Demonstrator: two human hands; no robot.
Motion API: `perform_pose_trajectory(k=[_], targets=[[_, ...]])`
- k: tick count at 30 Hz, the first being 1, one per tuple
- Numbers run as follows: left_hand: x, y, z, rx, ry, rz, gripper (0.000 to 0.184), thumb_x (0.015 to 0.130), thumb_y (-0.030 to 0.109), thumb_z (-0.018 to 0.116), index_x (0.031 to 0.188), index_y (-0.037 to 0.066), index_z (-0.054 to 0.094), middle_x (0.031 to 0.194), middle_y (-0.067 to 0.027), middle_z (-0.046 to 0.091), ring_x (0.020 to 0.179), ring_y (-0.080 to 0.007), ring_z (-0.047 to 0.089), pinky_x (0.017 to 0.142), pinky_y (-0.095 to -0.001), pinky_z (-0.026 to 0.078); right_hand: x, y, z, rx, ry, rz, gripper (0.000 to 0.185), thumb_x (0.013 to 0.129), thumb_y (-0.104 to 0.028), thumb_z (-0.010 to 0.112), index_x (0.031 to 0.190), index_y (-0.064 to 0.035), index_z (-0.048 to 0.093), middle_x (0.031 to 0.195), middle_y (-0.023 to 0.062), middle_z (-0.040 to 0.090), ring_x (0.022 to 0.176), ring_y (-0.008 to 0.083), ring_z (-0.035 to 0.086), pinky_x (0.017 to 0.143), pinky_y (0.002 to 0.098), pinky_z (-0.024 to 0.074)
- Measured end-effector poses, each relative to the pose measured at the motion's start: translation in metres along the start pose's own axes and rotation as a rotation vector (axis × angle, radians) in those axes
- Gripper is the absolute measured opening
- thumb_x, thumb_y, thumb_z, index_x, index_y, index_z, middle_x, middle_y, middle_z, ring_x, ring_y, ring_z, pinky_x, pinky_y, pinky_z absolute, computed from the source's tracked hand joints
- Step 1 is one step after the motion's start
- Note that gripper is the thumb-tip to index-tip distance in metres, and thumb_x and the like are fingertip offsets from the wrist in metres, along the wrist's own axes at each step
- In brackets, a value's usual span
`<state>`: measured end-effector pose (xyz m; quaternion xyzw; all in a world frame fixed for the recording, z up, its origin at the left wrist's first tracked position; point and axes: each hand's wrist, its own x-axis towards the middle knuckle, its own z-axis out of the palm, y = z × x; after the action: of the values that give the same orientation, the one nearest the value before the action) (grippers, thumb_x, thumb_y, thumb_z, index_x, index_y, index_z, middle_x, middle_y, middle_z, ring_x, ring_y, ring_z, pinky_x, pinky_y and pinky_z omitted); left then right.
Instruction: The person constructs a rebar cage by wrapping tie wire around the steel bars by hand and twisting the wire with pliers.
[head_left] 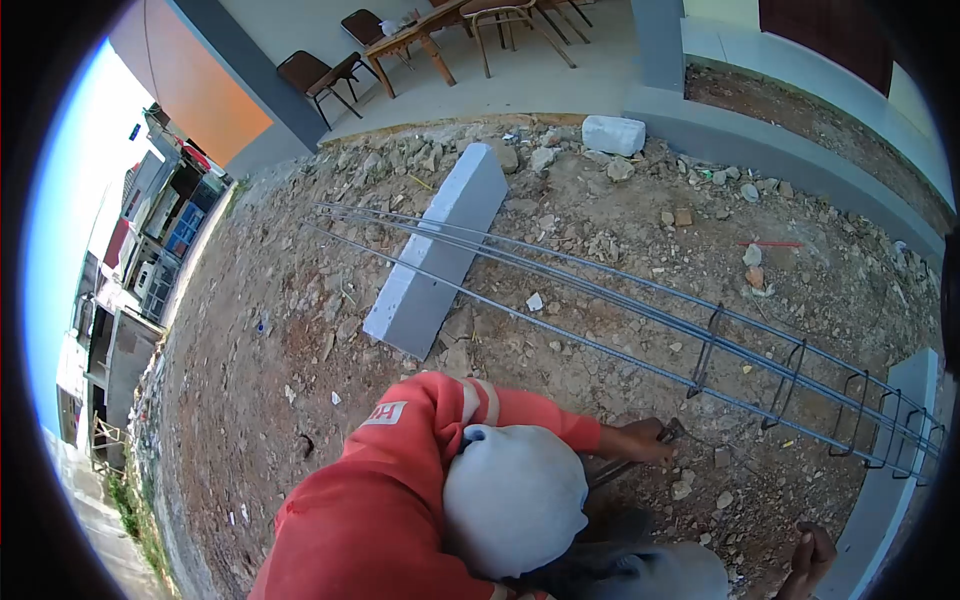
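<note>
At the lower right edge, what appears to be my right hand (808, 560) rises into view. Its fingers are curled, and whatever they may hold is too small to make out. It is beside a grey concrete-like block (885, 480) that carries the rebar ends. My left hand is out of view. In front of me bends a co-worker in a red jacket (340, 520) and a white head covering (515, 500). The co-worker's hand (645, 443) grips a dark metal tool close to the ground; the tool's kind is unclear.
Long steel bars (560, 275) cross above the ground, resting on a grey block (440, 255). Several square stirrups (785, 385) hang around their right end. Rubble covers the soil. Behind are a white block (613, 135), a porch ledge (790, 150), chairs (315, 75) and a wooden table (415, 35).
</note>
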<state>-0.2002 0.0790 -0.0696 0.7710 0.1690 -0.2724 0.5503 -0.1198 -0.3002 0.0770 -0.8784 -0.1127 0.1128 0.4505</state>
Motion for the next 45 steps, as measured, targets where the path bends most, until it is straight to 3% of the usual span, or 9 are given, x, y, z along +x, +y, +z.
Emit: perform_pose_trajectory(k=[12, 16, 22, 23, 26, 31, 36, 40, 45], targets=[[0.042, 0.085, 0.043, 0.711, -0.864, 0.5, 0.045, 0.089, 0.039, 0.069, 0.098, -0.005, 0.073, 0.098, -0.0179, 0.072, 0.092, -0.0311, 0.071, 0.078, -0.0416, 0.057, -0.067, -0.01, -0.027, -0.069, 0.41, 0.151, 0.02, 0.097, -0.022, 0.06, 0.103, -0.0117, 0.076, 0.063, 0.0037, 0.055, 0.054, 0.0147, 0.045, 0.051, 0.0355, 0.0364], [0.007, 0.19, -0.003, 0.26, -1.172, 0.448, 0.046, 0.092, 0.043, 0.07, 0.104, -0.001, 0.074, 0.101, -0.0131, 0.075, 0.098, -0.0206, 0.072, 0.083, -0.0326, 0.058, -0.038, -0.11, 0.002, -0.776, -0.217, -0.019, 0.027, 0.095, -0.017, 0.057, 0.102, 0.0046, 0.071, 0.076, 0.0106, 0.07, 0.066, 0.0211, 0.061, 0.061, 0.0378, 0.0501], [-0.038, 0.372, -0.047, 0.404, -0.641, 1.006, 0.047, 0.082, 0.044, 0.077, 0.108, 0.006, 0.075, 0.101, -0.0073, 0.076, 0.096, -0.0174, 0.072, 0.084, -0.0327, 0.056, 0.005, -0.152, -0.033, -0.529, -0.229, -0.049, 0.022, 0.097, -0.005, 0.053, 0.113, 0.0019, 0.067, 0.107, 0.016, 0.071, 0.095, 0.0197, 0.065, 0.087, 0.0316, 0.0512], [-0.041, 0.406, -0.051, 0.522, -0.431, 1.159, 0.054, 0.076, 0.048, 0.078, 0.108, 0.005, 0.075, 0.101, -0.0089, 0.076, 0.097, -0.0227, 0.071, 0.086, -0.0342, 0.055, 0.023, -0.119, -0.044, -0.436, 0.031, -0.138, 0.021, 0.099, -0.012, 0.055, 0.089, 0.0028, 0.066, 0.074, 0.0028, 0.056, 0.059, 0.0073, 0.04, 0.054, 0.0285, 0.0297], [-0.077, 0.477, -0.087, 0.58, 0.201, 1.27, 0.048, 0.073, 0.04, 0.076, 0.092, -0.004, 0.074, 0.099, -0.0226, 0.073, 0.097, -0.0326, 0.071, 0.085, -0.0404, 0.056, 0.018, -0.183, -0.082, -0.173, 0.723, -0.223, 0.029, 0.103, -0.028, 0.057, 0.109, -0.0024, 0.069, 0.073, -0.0065, 0.05, 0.058, -0.0002, 0.028, 0.051, 0.022, 0.0182], [-0.117, 0.49, -0.116, -0.043, 0.049, 1.296, 0.046, 0.088, 0.033, 0.061, 0.073, -0.008, 0.07, 0.065, -0.0179, 0.069, 0.06, -0.0226, 0.07, 0.058, -0.0324, 0.058, 0.044, -0.265, -0.107, -0.037, 1.145, -0.648, 0.027, 0.104, -0.024, 0.057, 0.117, -0.0053, 0.07, 0.069, -0.0109, 0.042, 0.056, -0.0017, 0.026, 0.049, 0.0192, 0.0174], [-0.113, 0.487, -0.106, -0.62, -0.393, 1.113, 0.06, 0.104, 0.043, 0.042, 0.117, -0.013, 0.057, 0.085, -0.0186, 0.07, 0.076, -0.0268, 0.071, 0.066, -0.0332, 0.058, 0.074, -0.333, -0.067, -0.161, 0.77, -0.783, 0.02, 0.1, -0.018, 0.063, 0.111, -0.0028, 0.07, 0.065, -0.0088, 0.048, 0.056, 0.0001, 0.035, 0.05, 0.0203, 0.0229], [-0.08, 0.498, -0.154, -1.542, -0.761, 1.002, 0.047, 0.109, 0.035, 0.027, 0.095, 0.002, 0.056, 0.061, 0.0004, 0.042, 0.05, -0.0124, 0.04, 0.046, -0.0264, 0.037, 0.105, -0.363, -0.044, -0.47, 0.422, -0.607, 0.021, 0.097, -0.019, 0.064, 0.103, 0.0005, 0.069, 0.06, 0.0026, 0.049, 0.054, 0.0099, 0.045, 0.054, 0.0272, 0.0369], [-0.089, 0.455, -0.25, -1.79, -0.295, 1.088, 0.052, 0.107, 0.044, 0.024, 0.084, 0.006, 0.051, 0.056, 0.0022, 0.028, 0.045, -0.0111, 0.023, 0.04, -0.0267, 0.018, 0.135, -0.353, -0.076, -0.513, 0.329, -0.635, 0.023, 0.096, -0.02, 0.066, 0.098, 0.0026, 0.07, 0.066, 0.0014, 0.056, 0.061, 0.0094, 0.04, 0.056, 0.0299, 0.0353]])
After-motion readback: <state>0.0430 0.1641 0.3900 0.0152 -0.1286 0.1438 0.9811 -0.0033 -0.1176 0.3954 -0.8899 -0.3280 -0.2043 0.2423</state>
